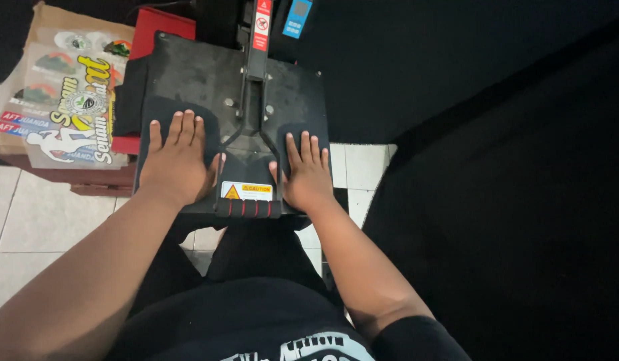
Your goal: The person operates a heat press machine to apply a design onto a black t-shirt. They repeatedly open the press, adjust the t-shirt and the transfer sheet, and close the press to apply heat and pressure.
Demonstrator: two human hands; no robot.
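Note:
A black heat press (189, 73) lies closed in front of me, its flat upper plate facing up. A black lever arm (252, 87) runs down its middle to a handle with a red-ribbed grip (250, 208). My left hand (177, 158) lies flat on a dark cloth pad on the plate, left of the lever, fingers spread. My right hand (304, 172) rests flat on a second dark pad right of the lever. Neither hand grips anything.
A clear sheet of colourful printed stickers (68, 100) lies on brown cardboard at the left. A red object (163, 25) sits behind the press. Black fabric (496, 187) covers the right side. Pale floor tiles (28, 220) show below left.

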